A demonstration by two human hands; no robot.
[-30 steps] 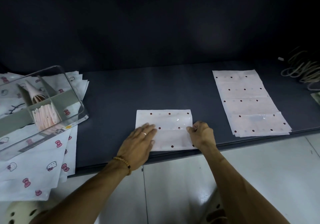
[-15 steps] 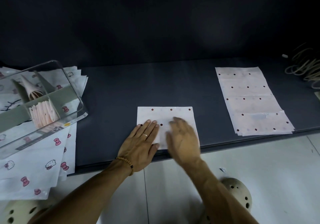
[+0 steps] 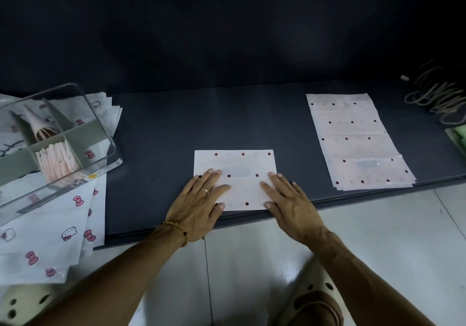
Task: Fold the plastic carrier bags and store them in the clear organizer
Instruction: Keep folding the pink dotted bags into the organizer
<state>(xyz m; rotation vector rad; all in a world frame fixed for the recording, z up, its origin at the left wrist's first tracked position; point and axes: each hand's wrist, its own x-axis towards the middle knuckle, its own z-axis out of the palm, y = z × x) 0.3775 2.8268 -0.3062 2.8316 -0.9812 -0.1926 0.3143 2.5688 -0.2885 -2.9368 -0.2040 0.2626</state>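
Dark mat [image 3: 164, 128] over pale floor tiles, dark wall behind.
Both hands, left [image 3: 199, 207] and right [image 3: 290, 204], lie flat, fingers straight, on a folded bag [image 3: 237, 166] at the mat's front edge.

Dim scene, dark vignetted upper half, light from the near side, floor glare, wide-angle bending at edges
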